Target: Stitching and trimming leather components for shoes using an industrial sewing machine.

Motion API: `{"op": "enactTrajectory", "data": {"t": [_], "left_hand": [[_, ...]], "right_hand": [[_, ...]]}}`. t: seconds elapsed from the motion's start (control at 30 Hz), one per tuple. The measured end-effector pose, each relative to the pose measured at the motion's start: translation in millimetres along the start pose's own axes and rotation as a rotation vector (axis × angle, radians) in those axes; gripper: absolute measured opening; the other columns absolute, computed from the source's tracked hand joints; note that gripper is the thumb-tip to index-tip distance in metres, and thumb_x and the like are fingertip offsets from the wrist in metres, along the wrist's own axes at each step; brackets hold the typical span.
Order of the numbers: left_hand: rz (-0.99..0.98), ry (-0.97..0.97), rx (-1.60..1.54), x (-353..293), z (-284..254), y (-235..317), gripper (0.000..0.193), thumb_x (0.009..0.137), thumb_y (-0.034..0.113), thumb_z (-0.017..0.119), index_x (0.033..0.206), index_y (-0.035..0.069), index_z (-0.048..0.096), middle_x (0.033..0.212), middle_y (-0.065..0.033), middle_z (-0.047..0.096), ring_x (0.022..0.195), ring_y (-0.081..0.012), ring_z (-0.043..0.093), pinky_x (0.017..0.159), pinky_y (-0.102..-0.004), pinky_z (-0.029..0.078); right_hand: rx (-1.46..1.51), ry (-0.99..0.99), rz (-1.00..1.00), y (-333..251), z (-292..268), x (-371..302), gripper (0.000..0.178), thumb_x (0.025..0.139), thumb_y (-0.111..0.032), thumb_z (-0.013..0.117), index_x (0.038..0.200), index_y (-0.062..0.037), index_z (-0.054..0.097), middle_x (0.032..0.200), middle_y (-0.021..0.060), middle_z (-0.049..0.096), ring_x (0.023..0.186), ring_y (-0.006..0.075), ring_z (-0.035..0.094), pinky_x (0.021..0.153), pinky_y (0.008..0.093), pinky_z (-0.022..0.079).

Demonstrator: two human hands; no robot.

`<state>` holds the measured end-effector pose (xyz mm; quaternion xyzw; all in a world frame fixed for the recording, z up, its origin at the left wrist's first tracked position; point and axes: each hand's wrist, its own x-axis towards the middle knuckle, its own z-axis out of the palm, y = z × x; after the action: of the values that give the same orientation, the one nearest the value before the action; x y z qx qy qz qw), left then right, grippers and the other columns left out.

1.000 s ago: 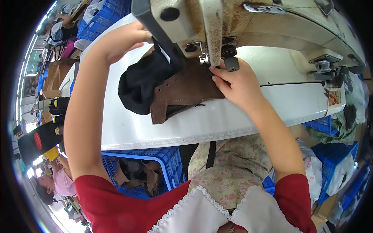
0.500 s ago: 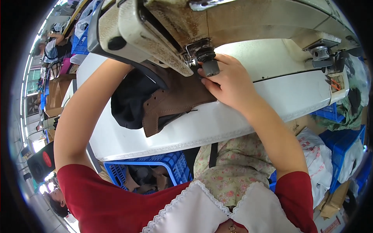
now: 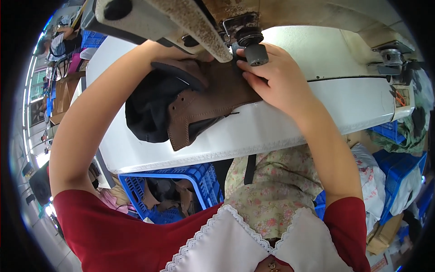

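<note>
A brown leather shoe upper [image 3: 209,105] with a black lining [image 3: 147,109] lies on the white sewing table [image 3: 272,131], under the head of a worn cream sewing machine [image 3: 181,18]. My right hand [image 3: 274,79] presses flat on the brown leather just right of the needle and black presser part [image 3: 253,47]. My left hand [image 3: 179,52] reaches behind the machine head and touches the far side of the upper; its fingers are mostly hidden by the machine.
A blue plastic crate [image 3: 170,195] with brown leather pieces stands under the table's front edge. More blue crates and white bags [image 3: 389,181] lie at the right. Other people and cardboard boxes are far left [image 3: 59,45].
The view has tilted, so the machine head sits higher in the picture. Both hands stay on the shoe upper, which has shifted slightly under the needle.
</note>
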<state>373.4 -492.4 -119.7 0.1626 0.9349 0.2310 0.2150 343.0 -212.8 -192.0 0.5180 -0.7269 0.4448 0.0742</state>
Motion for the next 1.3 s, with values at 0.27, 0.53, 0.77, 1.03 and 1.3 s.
{"op": "enactTrajectory", "data": {"t": [0.27, 0.53, 0.77, 1.03, 1.3], "left_hand": [[-0.062, 0.087, -0.216, 2.9, 7.3, 21.5, 0.056, 0.076, 0.031, 0.085, 0.126, 0.014, 0.067, 0.123, -0.0106, 0.068, 0.113, -0.0252, 0.062, 0.099, -0.036, 0.049], [-0.023, 0.148, -0.107, 7.1, 27.4, 3.4, 0.059, 0.074, 0.03, 0.085, 0.127, 0.013, 0.066, 0.122, -0.01, 0.069, 0.112, -0.0259, 0.063, 0.097, -0.0368, 0.05], [-0.107, 0.098, -0.236, 17.2, 22.6, -0.2, 0.06, 0.073, 0.028, 0.086, 0.126, 0.01, 0.066, 0.116, -0.0108, 0.071, 0.108, -0.0266, 0.065, 0.094, -0.037, 0.05], [-0.266, 0.154, 0.023, 9.3, 12.9, 17.7, 0.068, 0.067, 0.05, 0.084, 0.122, 0.013, 0.07, 0.115, -0.0104, 0.072, 0.105, -0.0253, 0.068, 0.092, -0.0337, 0.051], [-0.299, 0.046, 0.255, 12.0, 28.7, -26.9, 0.072, 0.068, 0.065, 0.076, 0.121, 0.018, 0.072, 0.108, -0.0073, 0.075, 0.098, -0.0216, 0.071, 0.086, -0.0304, 0.052]], "right_hand": [[0.001, -0.052, 0.011, -4.2, -2.8, 0.7, 0.016, 0.081, -0.006, 0.068, 0.096, -0.0025, 0.074, 0.109, 0.0087, 0.07, 0.105, 0.0295, 0.065, 0.094, 0.0403, 0.051], [-0.01, -0.067, 0.084, -11.5, -7.9, -1.0, 0.014, 0.08, -0.005, 0.067, 0.093, -0.0007, 0.071, 0.105, 0.0098, 0.067, 0.098, 0.0308, 0.064, 0.085, 0.0416, 0.052], [-0.005, -0.104, 0.058, -9.5, -8.8, 0.8, 0.016, 0.082, -0.004, 0.067, 0.097, -0.0025, 0.072, 0.101, 0.0107, 0.07, 0.09, 0.0327, 0.067, 0.079, 0.0411, 0.054], [0.002, -0.181, 0.109, -8.1, -10.5, -1.8, 0.023, 0.086, -0.004, 0.067, 0.108, -0.0035, 0.073, 0.114, 0.01, 0.072, 0.095, 0.0319, 0.07, 0.08, 0.0372, 0.056], [0.034, -0.082, 0.061, -9.1, -2.1, -1.4, 0.009, 0.08, -0.002, 0.067, 0.088, -0.0013, 0.068, 0.087, 0.0121, 0.068, 0.086, 0.0341, 0.065, 0.076, 0.0432, 0.053]]}}
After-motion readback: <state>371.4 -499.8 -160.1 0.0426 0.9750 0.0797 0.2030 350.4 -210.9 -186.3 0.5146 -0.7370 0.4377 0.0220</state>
